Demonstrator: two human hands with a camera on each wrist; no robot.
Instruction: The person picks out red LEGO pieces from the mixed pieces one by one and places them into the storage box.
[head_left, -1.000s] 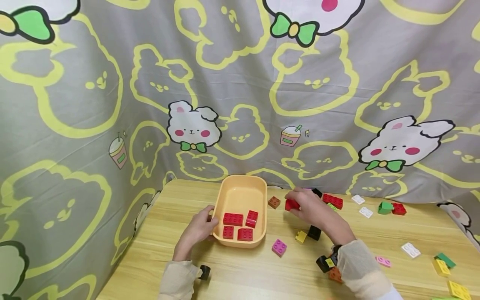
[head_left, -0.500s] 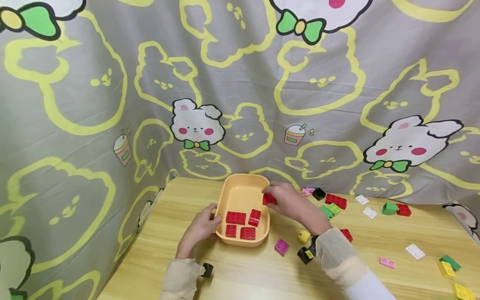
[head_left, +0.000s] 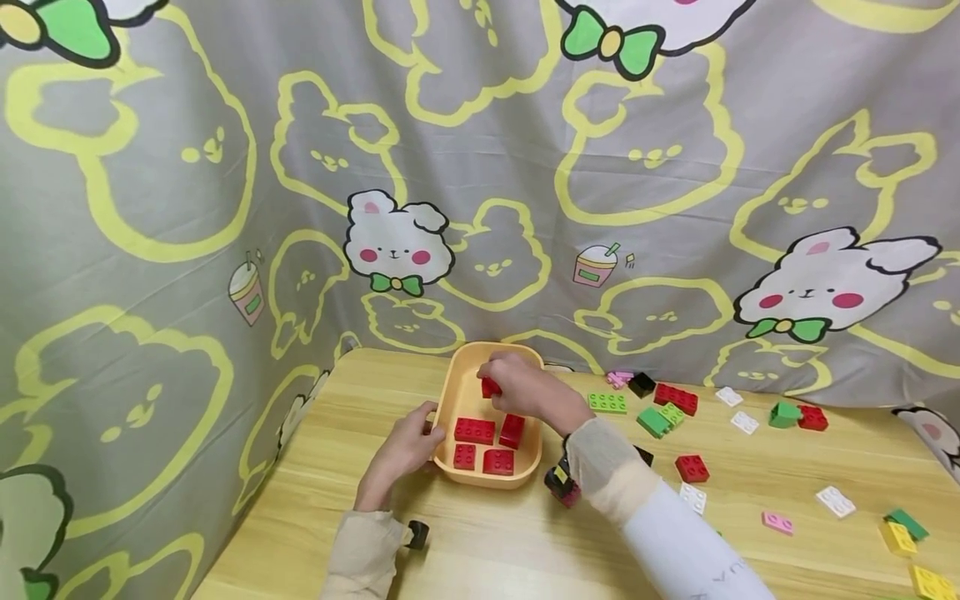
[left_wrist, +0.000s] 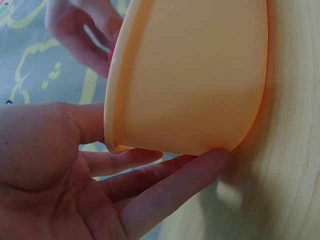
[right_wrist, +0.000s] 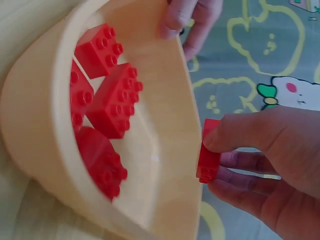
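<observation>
My right hand pinches a red toy building brick between thumb and fingers, above the far half of a pale orange plastic bin. On the bin's left side, my left hand grips it, the thumb over the rim and the fingers along the outer wall. Several red bricks lie in the near half of the bin, among them a long studded one and one with a rounded side.
Right of the bin, loose bricks lie scattered: a lime green brick, a long red brick, a square red brick, a pink brick and several others. A printed grey curtain hangs behind and left of the wooden table.
My right hand has carried the red brick leftward from the table, across the bin's right rim, to above its inside. My left hand keeps its hold on the bin.
</observation>
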